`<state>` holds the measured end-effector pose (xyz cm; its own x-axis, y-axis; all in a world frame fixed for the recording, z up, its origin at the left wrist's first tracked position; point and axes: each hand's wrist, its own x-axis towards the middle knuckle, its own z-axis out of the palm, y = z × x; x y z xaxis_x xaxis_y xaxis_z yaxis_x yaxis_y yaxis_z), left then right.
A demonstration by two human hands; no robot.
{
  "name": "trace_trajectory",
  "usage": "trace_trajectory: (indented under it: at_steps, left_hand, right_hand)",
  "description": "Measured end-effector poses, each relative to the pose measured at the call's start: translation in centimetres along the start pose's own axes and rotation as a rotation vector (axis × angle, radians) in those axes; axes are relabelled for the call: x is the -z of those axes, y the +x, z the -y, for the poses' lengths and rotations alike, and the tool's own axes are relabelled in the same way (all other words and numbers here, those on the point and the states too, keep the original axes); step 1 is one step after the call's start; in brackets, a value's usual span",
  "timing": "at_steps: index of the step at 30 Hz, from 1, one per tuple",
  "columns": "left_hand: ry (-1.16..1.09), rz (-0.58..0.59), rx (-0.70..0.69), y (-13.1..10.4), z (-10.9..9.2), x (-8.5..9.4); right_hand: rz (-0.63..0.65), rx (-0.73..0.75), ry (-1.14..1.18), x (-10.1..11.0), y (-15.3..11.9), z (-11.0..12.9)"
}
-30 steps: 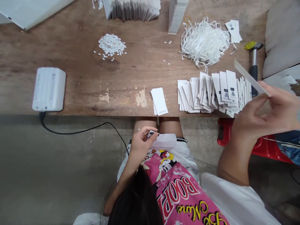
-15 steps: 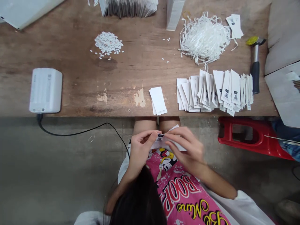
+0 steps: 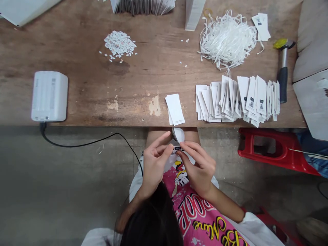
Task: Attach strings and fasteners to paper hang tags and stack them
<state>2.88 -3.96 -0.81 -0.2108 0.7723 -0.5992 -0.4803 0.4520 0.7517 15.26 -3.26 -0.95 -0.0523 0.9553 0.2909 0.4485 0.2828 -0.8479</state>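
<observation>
Over my lap, just below the table edge, both hands meet at a small white paper tag (image 3: 177,149) with a dark printed label. My left hand (image 3: 155,164) pinches its left side between thumb and fingers, with the index finger raised. From the other side, the fingertips and thumb of my right hand (image 3: 199,166) close on the tag. A curved white piece (image 3: 178,134) stands up just beyond the fingertips; whether it belongs to the same tag I cannot tell. On the table ahead lie a few white tags (image 3: 175,108), slightly fanned.
A long row of white tags (image 3: 230,100) lies to the right, below a heap of white strings (image 3: 228,41). A hammer (image 3: 283,71) is at the far right. Small white pieces (image 3: 120,44) are piled left of centre; a white device (image 3: 50,96) trails a black cable. A red stool (image 3: 276,160) stands below.
My right hand has drawn in closer to the left and now pinches the tag. The white piece now stands up beyond the fingertips. The view has shifted slightly.
</observation>
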Motion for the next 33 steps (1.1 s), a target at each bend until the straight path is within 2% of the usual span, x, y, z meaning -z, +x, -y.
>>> trace_trajectory:
  at_steps: [5,8,10,14,17,23,27,33]
  left_hand:
    - [-0.022,0.003,0.007,0.1,0.4,-0.2]
    - [-0.009,-0.009,-0.029,0.2,1.0,-0.3]
    - [0.022,-0.036,-0.066,0.2,1.3,-0.6]
    - [0.106,-0.100,-0.097,-0.2,1.3,-1.2]
    - [0.169,-0.098,-0.105,-0.6,1.0,-1.7]
    - [0.102,-0.153,-0.177,-1.1,1.6,-2.3]
    - [-0.028,-0.225,-0.162,-1.1,2.6,-2.4]
    - [-0.168,-0.201,-0.095,-0.9,2.6,-2.6]
  right_hand:
    - [-0.070,0.203,-0.079,-0.5,-0.4,-1.2]
    - [-0.072,0.258,-0.074,-0.7,-0.4,-2.1]
    - [-0.068,0.220,-0.044,-0.7,-0.3,-2.3]
    - [-0.086,0.019,-0.017,-0.6,-0.1,-1.8]
    - [-0.119,-0.009,-0.020,-0.5,-0.2,-1.3]
    - [-0.181,0.213,-0.186,-0.6,-0.8,-1.8]
    - [-0.164,0.355,-0.151,-0.7,-0.6,-2.8]
    - [-0.087,0.411,-0.123,-0.7,-0.5,-4.0]
